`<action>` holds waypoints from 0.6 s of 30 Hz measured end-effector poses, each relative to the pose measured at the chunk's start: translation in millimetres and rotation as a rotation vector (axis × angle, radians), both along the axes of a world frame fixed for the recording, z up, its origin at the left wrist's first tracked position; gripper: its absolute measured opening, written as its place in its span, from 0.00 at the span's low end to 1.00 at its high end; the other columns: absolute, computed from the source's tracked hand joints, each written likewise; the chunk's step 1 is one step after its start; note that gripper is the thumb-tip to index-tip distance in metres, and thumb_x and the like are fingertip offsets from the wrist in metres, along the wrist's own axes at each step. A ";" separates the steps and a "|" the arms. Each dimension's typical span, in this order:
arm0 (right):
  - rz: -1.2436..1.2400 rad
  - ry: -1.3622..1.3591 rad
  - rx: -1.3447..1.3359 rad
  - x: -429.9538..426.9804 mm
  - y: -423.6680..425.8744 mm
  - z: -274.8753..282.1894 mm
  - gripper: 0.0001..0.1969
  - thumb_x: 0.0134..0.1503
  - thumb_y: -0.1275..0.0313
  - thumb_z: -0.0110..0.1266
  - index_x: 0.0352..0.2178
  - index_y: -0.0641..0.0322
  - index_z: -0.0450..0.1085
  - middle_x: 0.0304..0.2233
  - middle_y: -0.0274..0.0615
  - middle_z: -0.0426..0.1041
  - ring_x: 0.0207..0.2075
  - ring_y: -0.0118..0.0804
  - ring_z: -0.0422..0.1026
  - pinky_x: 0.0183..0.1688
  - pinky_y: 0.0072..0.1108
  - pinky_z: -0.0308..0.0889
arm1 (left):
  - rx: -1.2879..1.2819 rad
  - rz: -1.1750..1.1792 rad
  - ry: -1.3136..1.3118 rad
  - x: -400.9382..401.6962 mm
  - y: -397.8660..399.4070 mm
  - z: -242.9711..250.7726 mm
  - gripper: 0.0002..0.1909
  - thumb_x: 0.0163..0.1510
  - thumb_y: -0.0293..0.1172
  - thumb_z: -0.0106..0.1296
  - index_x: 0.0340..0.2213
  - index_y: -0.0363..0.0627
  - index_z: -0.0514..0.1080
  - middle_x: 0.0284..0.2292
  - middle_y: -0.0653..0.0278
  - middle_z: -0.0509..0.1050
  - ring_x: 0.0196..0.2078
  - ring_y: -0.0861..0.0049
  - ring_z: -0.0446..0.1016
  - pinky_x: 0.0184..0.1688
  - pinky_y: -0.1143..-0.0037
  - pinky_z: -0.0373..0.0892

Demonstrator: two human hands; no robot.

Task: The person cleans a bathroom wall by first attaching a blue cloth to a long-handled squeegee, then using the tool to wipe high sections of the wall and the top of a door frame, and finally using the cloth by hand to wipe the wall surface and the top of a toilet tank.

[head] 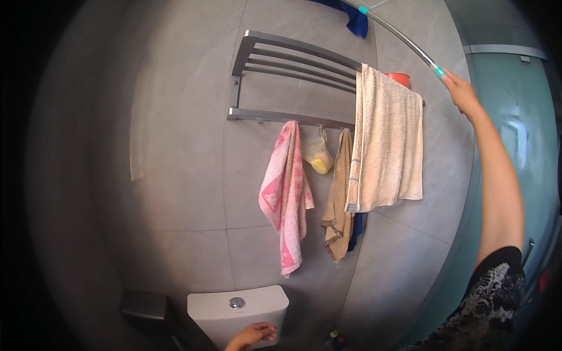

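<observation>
My right hand (461,93), raised at the right, is closed around the turquoise end of a metal pole (404,38). The pole runs up and left past a dark blue cloth (358,22) at the top edge; whether they are joined I cannot tell. Low in the view, my left hand (258,333) is in front of the white toilet cistern (239,302), fingers slightly curled, with nothing seen in it. Between the hands, a cream towel (388,145) hangs over a grey metal towel rack (303,46).
Below the rack hang a pink and white towel (283,202), a small bag (318,153) and a brown cloth (340,202). A red bowl (398,79) sits behind the cream towel. A dark box (144,309) is at lower left, a frosted glass door (513,131) at right.
</observation>
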State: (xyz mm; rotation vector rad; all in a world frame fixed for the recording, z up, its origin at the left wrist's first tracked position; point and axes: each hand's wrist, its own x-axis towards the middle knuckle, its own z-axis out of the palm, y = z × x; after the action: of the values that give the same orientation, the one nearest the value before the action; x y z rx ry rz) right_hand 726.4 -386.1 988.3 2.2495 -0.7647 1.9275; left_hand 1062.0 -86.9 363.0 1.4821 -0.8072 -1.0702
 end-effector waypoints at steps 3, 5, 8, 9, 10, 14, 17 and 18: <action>0.005 0.005 0.032 16.8 -9.6 3.9 0.24 0.53 0.55 0.43 0.51 0.50 0.59 0.12 0.32 0.59 0.09 0.25 0.54 0.11 0.20 0.52 | -0.059 0.000 0.035 -21.0 -15.5 6.6 0.15 0.53 0.34 0.47 0.40 0.40 0.67 0.27 0.65 0.72 0.26 0.82 0.70 0.30 0.81 0.68; 0.063 0.014 0.073 23.3 -9.7 -21.7 0.24 0.54 0.56 0.43 0.51 0.51 0.59 0.12 0.32 0.59 0.09 0.25 0.53 0.11 0.20 0.51 | -0.084 -0.035 0.067 -28.8 -20.8 0.0 0.14 0.53 0.34 0.46 0.40 0.39 0.67 0.27 0.65 0.72 0.26 0.83 0.69 0.30 0.81 0.68; 0.207 0.122 0.194 6.5 3.2 -80.4 0.23 0.56 0.59 0.41 0.52 0.52 0.57 0.13 0.33 0.59 0.07 0.22 0.52 0.09 0.19 0.49 | -0.069 -0.046 0.185 -21.1 -21.0 -39.4 0.14 0.55 0.34 0.44 0.40 0.39 0.66 0.27 0.65 0.72 0.26 0.82 0.70 0.29 0.82 0.68; 0.194 0.127 0.247 -9.8 3.2 -99.2 0.22 0.56 0.60 0.40 0.52 0.52 0.57 0.14 0.33 0.60 0.07 0.21 0.51 0.09 0.18 0.49 | -0.061 -0.062 0.192 -24.1 -24.1 -41.7 0.14 0.55 0.34 0.44 0.40 0.39 0.66 0.27 0.65 0.72 0.26 0.82 0.70 0.29 0.82 0.68; 0.188 0.129 0.297 -26.2 3.5 -116.1 0.21 0.57 0.61 0.39 0.52 0.52 0.57 0.15 0.33 0.61 0.07 0.20 0.51 0.09 0.17 0.48 | -0.005 -0.068 0.167 -29.7 -22.7 -39.2 0.14 0.55 0.34 0.43 0.40 0.39 0.66 0.27 0.64 0.72 0.26 0.82 0.70 0.28 0.82 0.68; 0.197 0.142 0.488 -105.9 42.6 -151.8 0.22 0.56 0.61 0.41 0.53 0.53 0.56 0.19 0.30 0.63 0.08 0.18 0.52 0.07 0.13 0.48 | 0.075 -0.073 0.170 -33.1 -12.5 -47.5 0.13 0.55 0.34 0.43 0.39 0.39 0.66 0.28 0.62 0.72 0.25 0.79 0.70 0.28 0.81 0.68; 0.138 0.088 0.533 -175.5 36.0 -148.8 0.21 0.56 0.62 0.42 0.52 0.52 0.58 0.19 0.29 0.63 0.08 0.18 0.53 0.06 0.12 0.47 | 0.110 -0.129 0.129 -27.9 -20.9 -53.3 0.13 0.55 0.34 0.44 0.38 0.39 0.66 0.28 0.61 0.72 0.26 0.78 0.71 0.28 0.80 0.68; 0.119 0.117 0.490 -189.2 30.1 -145.1 0.20 0.56 0.62 0.42 0.51 0.52 0.60 0.18 0.28 0.62 0.09 0.17 0.53 0.07 0.12 0.47 | 0.107 -0.141 0.092 -27.5 -22.4 -55.8 0.13 0.55 0.35 0.44 0.38 0.39 0.66 0.28 0.62 0.72 0.26 0.77 0.71 0.27 0.79 0.69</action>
State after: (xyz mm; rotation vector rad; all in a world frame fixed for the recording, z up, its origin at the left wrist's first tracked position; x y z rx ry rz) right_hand 537.3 -356.1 843.2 2.7073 -1.2224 1.7839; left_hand 1034.4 -109.3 307.2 1.4695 -0.8091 -1.2956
